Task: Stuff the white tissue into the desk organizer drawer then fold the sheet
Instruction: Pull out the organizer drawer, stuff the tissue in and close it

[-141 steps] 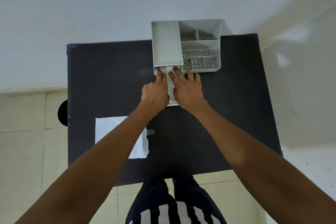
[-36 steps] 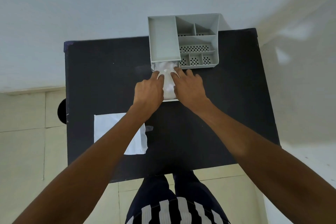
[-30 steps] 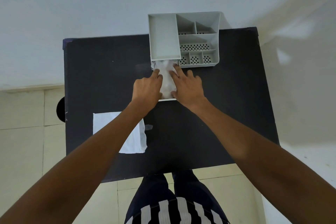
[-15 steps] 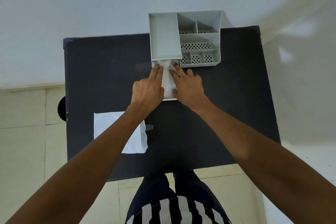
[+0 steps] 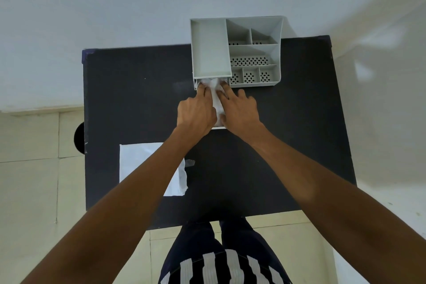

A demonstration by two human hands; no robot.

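The black worktop (image 5: 288, 145) fills most of my view, pushed against a pale wall. At its far edge sits the grey desk organizer (image 5: 237, 52), its drawer (image 5: 217, 127) pulled out toward me. A flat white sheet (image 5: 143, 163) lies near left, partly under my left forearm. My left hand (image 5: 196, 114) and right hand (image 5: 239, 113) lie side by side over the drawer, fingers extended, pressing the white tissue (image 5: 215, 97) down inside it.
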